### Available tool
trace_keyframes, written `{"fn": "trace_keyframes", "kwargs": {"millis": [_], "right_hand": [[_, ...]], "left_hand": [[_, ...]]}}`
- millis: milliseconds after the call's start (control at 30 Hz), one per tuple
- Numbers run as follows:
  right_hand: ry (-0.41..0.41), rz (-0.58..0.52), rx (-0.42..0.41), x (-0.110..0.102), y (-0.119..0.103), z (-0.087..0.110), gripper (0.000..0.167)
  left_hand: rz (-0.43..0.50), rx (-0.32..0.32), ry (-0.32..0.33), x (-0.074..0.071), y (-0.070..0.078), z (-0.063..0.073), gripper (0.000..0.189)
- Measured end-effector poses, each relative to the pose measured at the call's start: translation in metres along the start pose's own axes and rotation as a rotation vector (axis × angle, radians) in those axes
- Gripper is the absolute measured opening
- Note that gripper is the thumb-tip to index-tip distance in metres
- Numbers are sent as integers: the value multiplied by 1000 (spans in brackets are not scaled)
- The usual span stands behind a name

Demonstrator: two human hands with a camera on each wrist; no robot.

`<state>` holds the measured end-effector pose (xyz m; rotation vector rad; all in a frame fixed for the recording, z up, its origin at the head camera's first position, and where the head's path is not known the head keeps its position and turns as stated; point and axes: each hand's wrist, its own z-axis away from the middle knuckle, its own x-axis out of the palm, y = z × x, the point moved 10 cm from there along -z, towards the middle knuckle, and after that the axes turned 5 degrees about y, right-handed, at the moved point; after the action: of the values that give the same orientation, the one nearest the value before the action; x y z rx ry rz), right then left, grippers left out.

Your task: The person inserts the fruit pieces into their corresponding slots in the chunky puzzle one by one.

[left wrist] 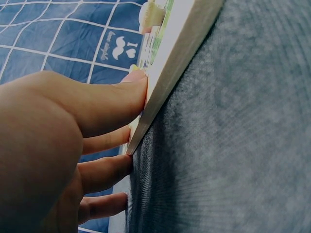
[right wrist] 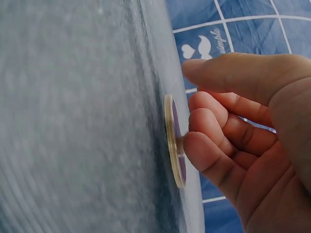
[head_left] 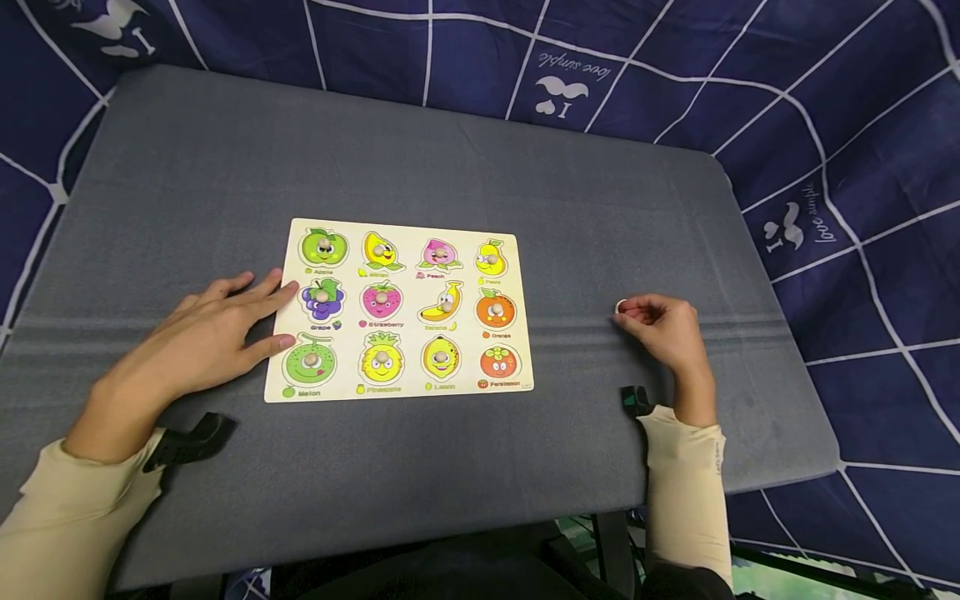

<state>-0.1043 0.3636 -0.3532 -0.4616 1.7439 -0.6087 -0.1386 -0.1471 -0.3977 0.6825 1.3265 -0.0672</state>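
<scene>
A flat round puzzle piece [right wrist: 175, 145] with a short knob shows edge-on over the table in the right wrist view, its upper face purplish. My right hand [head_left: 663, 325] is over it with fingers curled, the knob right at one fingertip. The thumb sits apart from the knob there; I cannot tell whether the fingers grip it. From the head, only the piece's pale rim shows; the hand hides the rest. My left hand [head_left: 206, 329] rests with spread, fairly straight fingers on the left edge of a cream fruit puzzle board [head_left: 408, 396], thumb by the melon [head_left: 310, 363].
The board lies on a grey cloth-covered table [head_left: 450, 467], with labelled fruit pictures in rows, many with round knobs. A blue curtain [head_left: 480, 58] with white lines surrounds the far and side edges. A black wrist mount [head_left: 191, 442] sits by the left sleeve.
</scene>
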Motion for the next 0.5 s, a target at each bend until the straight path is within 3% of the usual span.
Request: {"fn": "trace_keyframes", "kwargs": {"millis": [500], "right_hand": [[35, 80, 25, -17, 15, 2, 18]], "left_hand": [[-6, 0, -3, 1, -1, -1, 73]]}}
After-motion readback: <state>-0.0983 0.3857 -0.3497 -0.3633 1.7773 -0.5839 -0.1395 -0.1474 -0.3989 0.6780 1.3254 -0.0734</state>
